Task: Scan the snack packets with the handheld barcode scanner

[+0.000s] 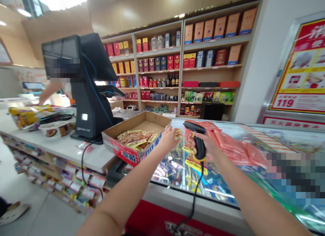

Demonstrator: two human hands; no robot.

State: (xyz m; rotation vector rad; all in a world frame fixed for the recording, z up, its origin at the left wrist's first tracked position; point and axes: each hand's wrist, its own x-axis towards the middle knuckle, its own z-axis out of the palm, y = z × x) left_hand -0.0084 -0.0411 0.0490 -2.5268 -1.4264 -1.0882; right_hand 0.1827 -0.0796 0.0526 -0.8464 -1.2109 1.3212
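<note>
My right hand [207, 143] is wrapped round the handle of a black barcode scanner [197, 137], whose cable hangs down in front of the counter. My left hand [167, 137] is closed on a small yellow snack packet [177, 133] next to the scanner's head, just right of an open cardboard box [132, 151] that holds several yellow snack packets [134, 138]. Both hands hover over the glass top of a freezer case [228, 175].
A black checkout terminal [86, 90] stands on the white counter [63, 146] at left. Snack bags [27, 115] lie beyond it, where another person's arm [49, 92] reaches. Orange plastic bags [236, 146] lie on the freezer glass. Shelves of boxed goods [177, 60] fill the back wall.
</note>
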